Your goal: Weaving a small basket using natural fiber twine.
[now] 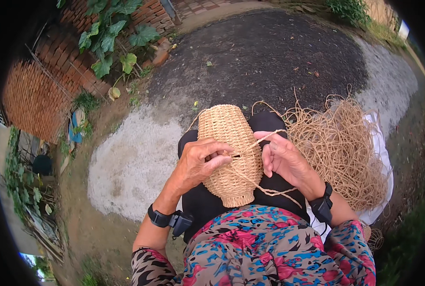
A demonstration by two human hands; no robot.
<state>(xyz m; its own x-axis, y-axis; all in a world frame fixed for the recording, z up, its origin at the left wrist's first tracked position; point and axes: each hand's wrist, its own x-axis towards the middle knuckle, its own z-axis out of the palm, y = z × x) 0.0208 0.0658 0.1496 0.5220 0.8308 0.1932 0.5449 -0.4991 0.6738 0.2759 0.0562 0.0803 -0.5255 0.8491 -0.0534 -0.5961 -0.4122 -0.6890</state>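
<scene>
A woven straw basket (223, 125), barrel-shaped with a narrow collar at its near end, lies across my lap. A small dark slot shows in the middle of its upper side. My left hand (199, 158) pinches a straw cord at the slot's left end, thumb and forefinger pressed together on the weave. From there the cord runs up to the right, where my right hand (288, 159) has it at the thumb and forefinger, just off the basket's right side. Another length of twisted cord (269, 191) crosses the basket's lower part and trails right, over my dark trousers.
A big tangled heap of straw cord (338, 152) rests on a white sheet (380, 138) to my right. Ahead lies dark, gritty ground (265, 52). Pale concrete (126, 167) is at the left, with a brick wall (38, 102) and leafy plants (110, 35) beyond.
</scene>
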